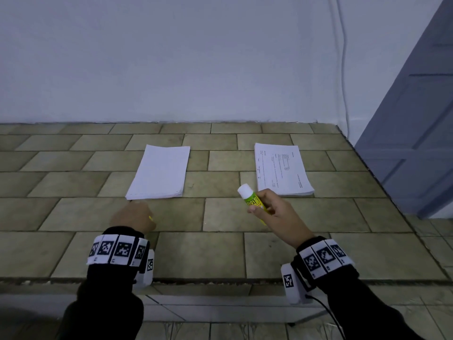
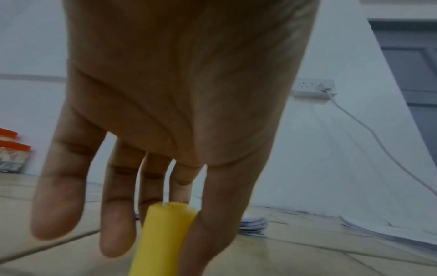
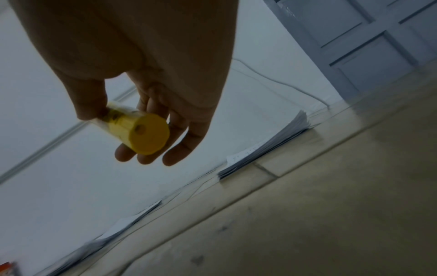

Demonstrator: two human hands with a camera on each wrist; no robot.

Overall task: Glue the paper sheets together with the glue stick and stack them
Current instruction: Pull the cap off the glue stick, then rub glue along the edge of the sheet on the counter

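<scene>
tiled floor [image 1: 220, 212] by a white wall. your right hand [image 1: 277, 212] has its grip curled round the uncapped glue stick [image 1: 252, 198]; the left hand [image 1: 133, 217] pinches the yellow cap [image 2: 163, 237]. swipe the blank stack [image 1: 159, 173], then lay on a sheet from the printed stack [image 1: 282, 168], edges squared.

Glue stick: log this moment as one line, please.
right hand grips glue stick, white tip exposed | left hand pinches yellow cap | blank stack, printed stack on tiled surface
</scene>
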